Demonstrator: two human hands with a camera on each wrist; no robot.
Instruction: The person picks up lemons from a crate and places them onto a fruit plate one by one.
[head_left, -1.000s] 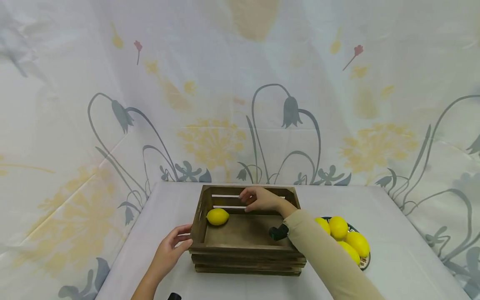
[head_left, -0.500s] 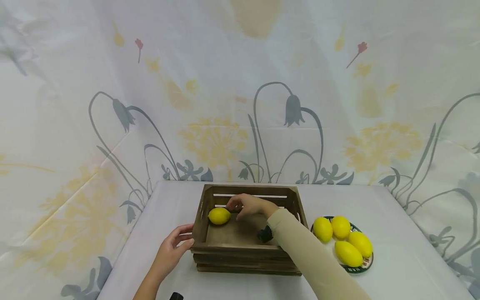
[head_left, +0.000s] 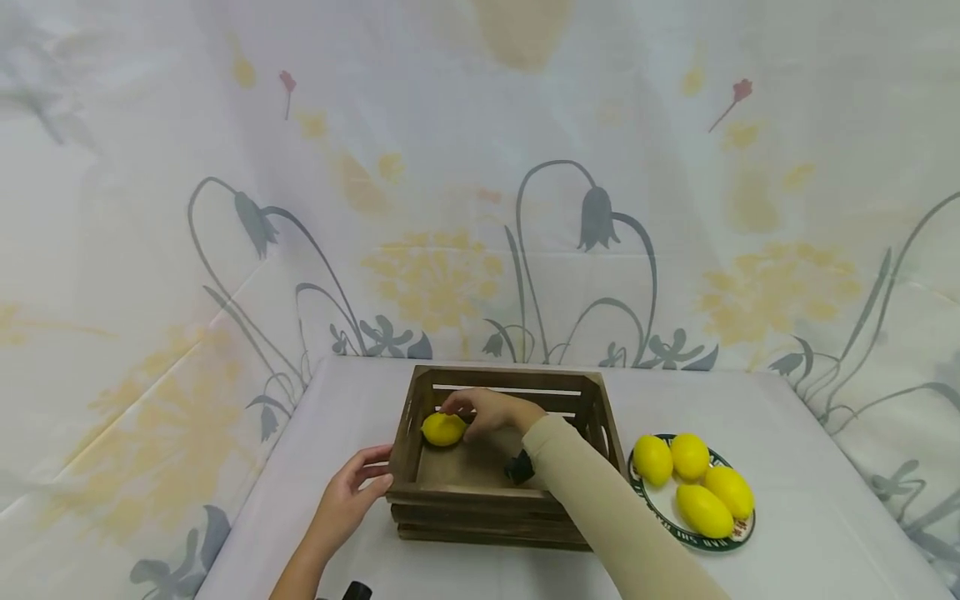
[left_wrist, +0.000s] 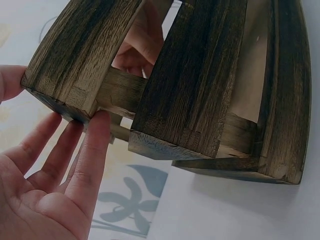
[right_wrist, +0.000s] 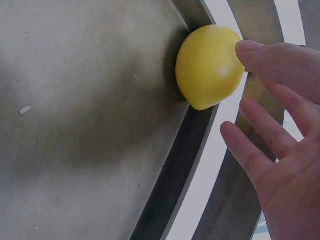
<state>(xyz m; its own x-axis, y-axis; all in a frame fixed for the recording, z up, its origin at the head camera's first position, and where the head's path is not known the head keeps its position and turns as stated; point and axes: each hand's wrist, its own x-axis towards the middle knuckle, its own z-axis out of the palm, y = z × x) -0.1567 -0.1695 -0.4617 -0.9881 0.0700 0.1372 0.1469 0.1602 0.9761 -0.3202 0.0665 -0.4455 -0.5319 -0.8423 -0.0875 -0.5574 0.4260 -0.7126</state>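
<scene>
A yellow lemon (head_left: pixel 443 429) lies in the far left part of a dark wooden slatted crate (head_left: pixel 491 500). My right hand (head_left: pixel 491 410) reaches over the crate floor, fingertips at this lemon. In the right wrist view one digit of the right hand (right_wrist: pixel 292 165) overlaps the lemon's edge (right_wrist: pixel 207 67), while the other fingers are spread beside it and not wrapped round it. My left hand (head_left: pixel 351 492) touches the crate's front left corner. The left wrist view shows its fingers (left_wrist: pixel 95 150) fairly straight against the slat ends.
Right of the crate stands a round plate with a patterned green rim (head_left: pixel 660 517), holding several lemons (head_left: pixel 705 510). A white cloth (head_left: pixel 802 467) covers the table. Behind it hangs a flower-printed curtain (head_left: pixel 450 208).
My right hand has moved left and down inside the crate to the lemon there. The plate, partly behind the sleeve before, now shows fully. My left hand stays at the crate corner.
</scene>
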